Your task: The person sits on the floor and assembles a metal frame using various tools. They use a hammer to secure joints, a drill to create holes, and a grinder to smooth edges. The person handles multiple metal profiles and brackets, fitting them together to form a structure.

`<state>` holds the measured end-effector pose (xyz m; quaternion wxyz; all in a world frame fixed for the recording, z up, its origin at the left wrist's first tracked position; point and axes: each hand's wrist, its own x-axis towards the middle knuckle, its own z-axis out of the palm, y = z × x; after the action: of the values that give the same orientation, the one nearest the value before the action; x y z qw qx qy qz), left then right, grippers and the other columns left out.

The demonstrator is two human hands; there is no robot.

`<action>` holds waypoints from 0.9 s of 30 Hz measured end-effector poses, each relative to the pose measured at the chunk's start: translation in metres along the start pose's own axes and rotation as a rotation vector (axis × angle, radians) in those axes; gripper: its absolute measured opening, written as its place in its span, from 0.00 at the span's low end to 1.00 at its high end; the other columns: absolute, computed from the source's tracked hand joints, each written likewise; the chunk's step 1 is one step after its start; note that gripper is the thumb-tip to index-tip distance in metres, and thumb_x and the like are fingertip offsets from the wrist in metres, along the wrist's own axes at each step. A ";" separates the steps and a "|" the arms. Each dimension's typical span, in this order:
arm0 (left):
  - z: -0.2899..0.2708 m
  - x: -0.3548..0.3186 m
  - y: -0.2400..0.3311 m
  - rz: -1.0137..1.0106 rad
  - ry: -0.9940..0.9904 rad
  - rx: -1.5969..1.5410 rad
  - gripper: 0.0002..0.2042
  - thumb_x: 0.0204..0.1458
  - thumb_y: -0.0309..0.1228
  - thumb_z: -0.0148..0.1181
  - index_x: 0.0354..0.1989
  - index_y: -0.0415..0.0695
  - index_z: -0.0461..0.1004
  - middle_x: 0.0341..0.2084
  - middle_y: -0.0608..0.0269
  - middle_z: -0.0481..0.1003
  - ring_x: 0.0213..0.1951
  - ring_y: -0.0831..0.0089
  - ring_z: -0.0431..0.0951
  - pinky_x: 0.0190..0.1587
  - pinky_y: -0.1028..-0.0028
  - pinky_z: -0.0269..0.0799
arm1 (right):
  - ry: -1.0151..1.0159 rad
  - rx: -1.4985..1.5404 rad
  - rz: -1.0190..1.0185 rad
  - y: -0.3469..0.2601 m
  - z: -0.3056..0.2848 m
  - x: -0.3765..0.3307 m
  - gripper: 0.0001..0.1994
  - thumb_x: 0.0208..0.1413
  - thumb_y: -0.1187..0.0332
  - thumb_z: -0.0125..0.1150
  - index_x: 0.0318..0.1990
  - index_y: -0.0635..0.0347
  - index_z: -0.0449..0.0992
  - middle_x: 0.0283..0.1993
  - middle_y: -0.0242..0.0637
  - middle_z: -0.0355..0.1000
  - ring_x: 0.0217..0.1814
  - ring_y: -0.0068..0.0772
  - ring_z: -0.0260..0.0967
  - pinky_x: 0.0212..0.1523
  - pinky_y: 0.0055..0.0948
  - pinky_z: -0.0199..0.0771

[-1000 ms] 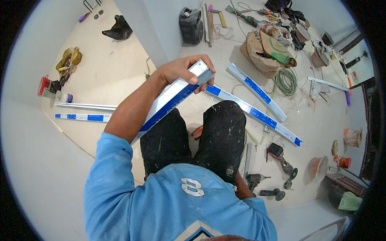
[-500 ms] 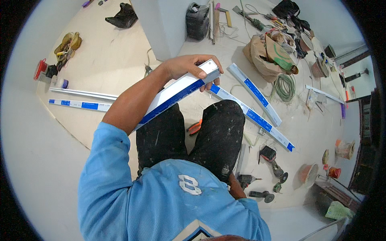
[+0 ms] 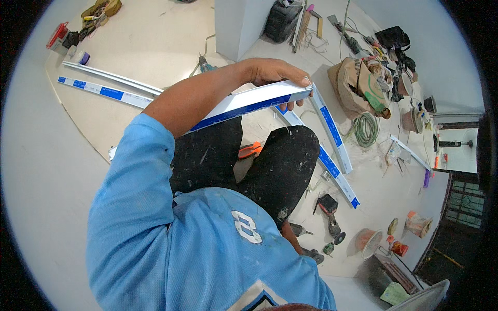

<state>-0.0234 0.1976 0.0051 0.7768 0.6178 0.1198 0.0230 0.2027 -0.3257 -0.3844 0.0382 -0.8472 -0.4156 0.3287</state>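
My left hand [image 3: 277,72] is closed around one end of a long white channel strip [image 3: 249,101] with blue film along its side. That strip slants across above my thighs and passes under my left forearm, which hides part of it. Of my right arm only a forearm [image 3: 291,238] shows beside my right knee; the hand itself is hidden. On the floor between my legs lie orange-handled pliers [image 3: 250,150]. Two more blue-and-white strips rest on the floor to the right, a longer one [image 3: 328,163] and a shorter one [image 3: 332,129].
Left of me lie a white rail [image 3: 114,78] and a blue-marked strip [image 3: 111,93]. A cordless angle grinder [image 3: 330,215] and a partly hidden drill [image 3: 299,229] are near my right knee. Further right are a brown sack [image 3: 345,83], coiled hose [image 3: 366,129] and buckets [image 3: 368,242].
My left hand has shifted right with the channel strip, which now lies flatter across my view. The view has turned, so the floor items sit differently; my right forearm stays by the knee.
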 end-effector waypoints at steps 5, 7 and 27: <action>0.002 0.010 -0.007 -0.034 0.018 0.031 0.31 0.64 0.53 0.67 0.64 0.39 0.75 0.47 0.44 0.81 0.40 0.62 0.88 0.41 0.63 0.88 | 0.014 0.014 0.006 0.004 -0.001 0.000 0.22 0.58 0.52 0.72 0.51 0.60 0.81 0.48 0.57 0.82 0.53 0.63 0.81 0.54 0.58 0.79; 0.000 0.002 -0.012 -0.027 0.057 0.050 0.30 0.63 0.50 0.69 0.63 0.39 0.76 0.46 0.46 0.80 0.40 0.64 0.87 0.40 0.63 0.87 | 0.021 0.017 0.011 0.004 -0.006 0.001 0.22 0.58 0.52 0.72 0.51 0.61 0.81 0.48 0.57 0.82 0.54 0.63 0.81 0.54 0.58 0.79; 0.067 -0.038 0.055 0.081 0.035 0.145 0.56 0.30 0.43 0.87 0.72 0.38 0.65 0.44 0.46 0.83 0.35 0.65 0.86 0.39 0.64 0.84 | 0.317 0.065 1.063 0.057 -0.009 -0.121 0.51 0.45 0.42 0.85 0.68 0.66 0.65 0.63 0.59 0.72 0.67 0.64 0.73 0.65 0.62 0.78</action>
<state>-0.0395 0.1400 0.0783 0.7264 0.6761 0.1096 0.0562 0.1937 -0.4494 -0.3326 -0.0448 -0.9778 0.0904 0.1836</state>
